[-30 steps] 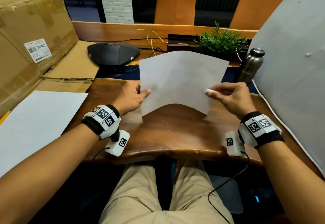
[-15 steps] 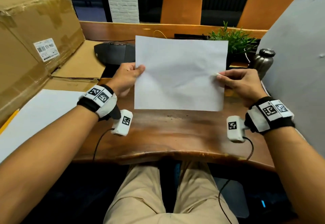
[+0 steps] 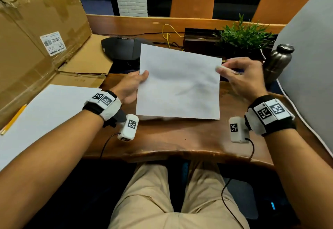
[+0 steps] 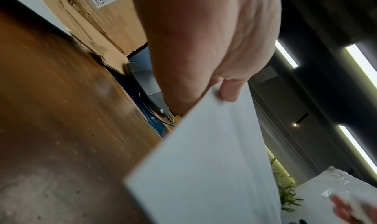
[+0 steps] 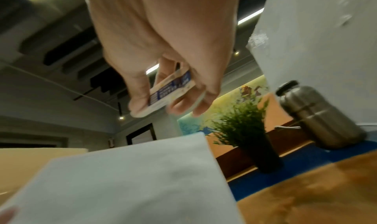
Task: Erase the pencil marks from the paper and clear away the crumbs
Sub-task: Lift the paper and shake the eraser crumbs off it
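- Head view: the left hand (image 3: pixel 130 86) pinches the paper (image 3: pixel 178 83) at its 9 o'clock edge, thumb on top. The sheet is lifted off the desk (image 3: pixel 180 138); its near edge hangs just above the wood, the far edge tilted up toward 12 o'clock. Long axis cannot be told; the sheet is near square here.
- The right hand (image 3: pixel 243 77) sits at the sheet's 2 o'clock corner, fingers curled on a pale eraser (image 3: pixel 220 68); whether it touches the paper is unclear.
- Bare wood runs from the sheet to the desk edge at 6 o'clock. A box (image 3: pixel 41 36) closes off 10 o'clock, a bottle (image 3: pixel 277 63) and plant (image 3: pixel 243 36) crowd 1 to 2 o'clock, a grey board (image 3: pixel 306 66) walls 3 o'clock.
- A second sheet (image 3: pixel 45 113) and pencil (image 3: pixel 13 119) lie at 8 o'clock, cut by the frame.
- Faint grey smudges on the paper; crumbs cannot be made out.
- Left wrist view: a fingertip curls over the paper (image 4: pixel 204 171) edge; picture blurred.
- Right wrist view: the right hand (image 5: pixel 163 39) grips the eraser (image 5: pixel 167 93) in its printed sleeve, above the paper (image 5: pixel 126 179), apart from it.
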The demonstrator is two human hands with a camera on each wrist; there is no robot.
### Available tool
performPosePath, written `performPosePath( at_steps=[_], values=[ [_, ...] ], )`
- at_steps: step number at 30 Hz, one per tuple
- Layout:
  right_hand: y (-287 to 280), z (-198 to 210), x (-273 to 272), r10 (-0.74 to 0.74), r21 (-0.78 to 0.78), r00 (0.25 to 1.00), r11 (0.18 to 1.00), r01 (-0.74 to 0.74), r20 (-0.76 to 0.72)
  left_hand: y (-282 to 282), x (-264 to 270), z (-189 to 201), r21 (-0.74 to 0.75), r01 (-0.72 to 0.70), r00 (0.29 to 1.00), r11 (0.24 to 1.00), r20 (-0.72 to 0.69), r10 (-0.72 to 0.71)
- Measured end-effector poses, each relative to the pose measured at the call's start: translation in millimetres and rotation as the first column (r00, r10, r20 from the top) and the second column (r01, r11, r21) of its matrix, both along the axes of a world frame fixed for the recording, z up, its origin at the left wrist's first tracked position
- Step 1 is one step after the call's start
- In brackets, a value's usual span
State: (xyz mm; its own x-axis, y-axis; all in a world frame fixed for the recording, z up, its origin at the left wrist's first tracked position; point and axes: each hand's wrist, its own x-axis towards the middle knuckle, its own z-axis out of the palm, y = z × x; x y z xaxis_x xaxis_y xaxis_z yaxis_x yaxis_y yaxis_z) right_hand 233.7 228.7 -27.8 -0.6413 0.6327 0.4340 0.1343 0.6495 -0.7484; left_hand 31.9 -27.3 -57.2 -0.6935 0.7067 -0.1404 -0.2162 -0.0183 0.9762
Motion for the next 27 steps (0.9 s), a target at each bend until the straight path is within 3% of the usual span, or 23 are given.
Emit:
performPosePath(
  at_steps=[2,4,8,10,12,14,16,18,23,25,27],
  values=[
    [-27.4,9.4,-12.9,0.238,-0.079,0.971,0.969,-0.236,0.023,2.0,1.3,-2.3,-0.014,0.018,1.0,1.0,-0.012,-0.018],
    [-54.6,17.1,-30.9,0.433,-0.186,0.901,0.885,-0.427,-0.008,6.1,4.4,-1.5,-0.004,0.053,0.999,0.999,-0.007,-0.053],
    [-89.7,12.5,-67.3,0.632,-0.405,0.772,0.689,-0.601,-0.072,15.6,9.8,7.5,0.053,0.083,0.996,0.995,-0.032,-0.081],
    [-83.4,-3.0,-68.0,0.713,-0.461,0.693,0.654,-0.6,0.11,15.3,6.8,15.2,0.081,0.066,0.997,0.995,-0.051,-0.062],
    [-57.7,-21.7,-51.0,0.696,-0.458,0.629,0.711,-0.534,0.346,9.0,-1.6,22.0,0.1,0.044,0.998,0.994,-0.051,-0.039],
    [-23.3,-35.8,-25.3,0.594,-0.45,0.687,0.793,-0.411,0.418,-2.3,-12.9,26.0,0.116,0.026,0.999,0.993,-0.047,-0.021],
    [5.4,-41.1,-0.8,0.467,-0.446,0.817,0.844,-0.298,0.337,-11.3,-22.1,26.1,0.13,0.012,0.999,0.992,-0.038,-0.007],
    [22.1,-40.9,12.7,0.383,-0.469,0.903,0.845,-0.257,0.197,-14.7,-26.3,25.3,0.133,0.013,1.0,0.991,-0.03,-0.009],
    [18.7,-31.0,10.4,0.396,-0.618,0.917,0.711,-0.336,-0.044,-8.3,-27.3,21.0,0.098,-0.028,0.999,0.995,-0.027,0.03],
    [11.8,-28.4,7.3,0.377,-0.617,0.926,0.729,-0.298,-0.001,-2.4,-26.7,14.7,0.014,-0.091,0.993,0.996,-0.079,0.092],
    [9.1,-30.1,5.6,0.327,-0.556,0.936,0.806,-0.202,0.133,4.9,-25.1,5.4,-0.141,-0.119,0.975,0.983,-0.203,0.089]
  ],
)
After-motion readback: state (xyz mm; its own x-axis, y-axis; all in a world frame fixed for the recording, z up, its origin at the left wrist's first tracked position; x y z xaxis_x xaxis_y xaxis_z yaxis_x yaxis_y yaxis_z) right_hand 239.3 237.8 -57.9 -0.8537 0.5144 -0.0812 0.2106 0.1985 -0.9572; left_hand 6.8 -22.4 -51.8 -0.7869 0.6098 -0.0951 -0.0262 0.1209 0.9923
